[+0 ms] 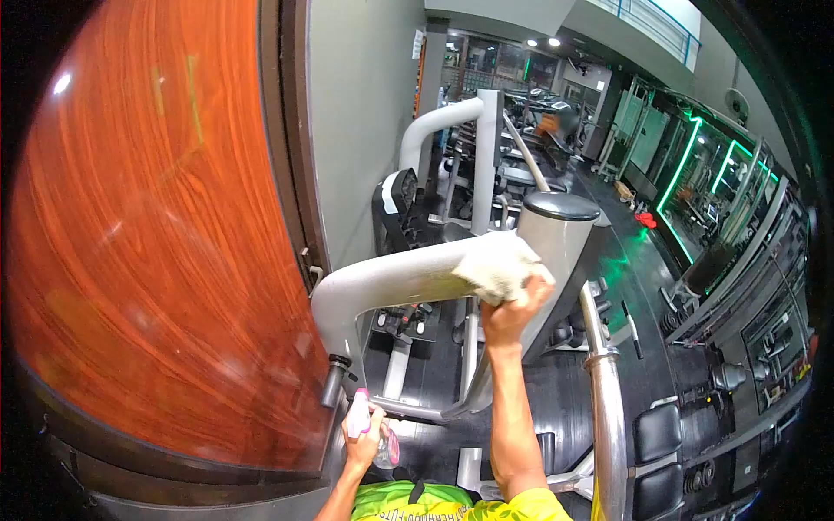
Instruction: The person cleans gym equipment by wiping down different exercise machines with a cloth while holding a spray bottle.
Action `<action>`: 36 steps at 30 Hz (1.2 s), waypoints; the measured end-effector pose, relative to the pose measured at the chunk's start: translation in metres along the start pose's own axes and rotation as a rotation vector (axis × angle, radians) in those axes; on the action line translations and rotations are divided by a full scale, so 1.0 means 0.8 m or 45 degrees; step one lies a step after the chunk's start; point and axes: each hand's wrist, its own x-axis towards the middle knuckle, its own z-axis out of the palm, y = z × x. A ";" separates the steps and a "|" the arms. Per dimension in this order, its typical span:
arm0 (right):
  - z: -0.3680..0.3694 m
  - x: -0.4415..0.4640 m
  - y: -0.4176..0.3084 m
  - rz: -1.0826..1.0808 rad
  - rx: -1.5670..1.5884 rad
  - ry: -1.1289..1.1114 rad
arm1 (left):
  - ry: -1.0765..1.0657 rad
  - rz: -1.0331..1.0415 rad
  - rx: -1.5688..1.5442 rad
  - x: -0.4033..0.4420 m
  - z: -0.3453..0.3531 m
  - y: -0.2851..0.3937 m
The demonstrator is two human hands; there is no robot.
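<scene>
My right hand (pixel 514 314) presses a whitish cloth (pixel 497 266) onto the thick white tube (pixel 395 276) of a gym machine, close to where it meets an upright post with a black cap (pixel 561 206). The fingers are closed on the cloth. Lower down, my left hand (pixel 363 438) is wrapped round a spray bottle (pixel 387 447) with a white and pink trigger head (pixel 359 412). The bottle's body is partly hidden by the hand. Just above it, a black-ended peg (pixel 334 380) sticks out from the machine's frame.
A glossy wood-grain panel (pixel 156 243) stands close on my left, beside a grey wall (pixel 358 130). A shiny metal post (pixel 606 425) rises on the right. More gym machines stand behind, with black padded seats (pixel 658 434) at the lower right and green-lit mirrors (pixel 695 187) beyond the dark floor.
</scene>
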 end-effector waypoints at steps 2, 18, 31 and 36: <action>-0.004 -0.002 0.003 -0.134 -0.064 -0.172 | -0.051 0.028 0.081 0.004 -0.001 -0.003; -0.016 0.042 -0.018 0.107 0.047 -0.171 | 0.023 0.086 0.007 0.016 -0.012 0.029; -0.005 0.037 -0.024 -0.025 -0.195 -0.281 | 0.021 0.204 0.061 0.033 -0.018 0.052; -0.006 0.041 -0.029 0.024 -0.041 -0.081 | 0.023 0.236 0.061 0.051 -0.019 0.049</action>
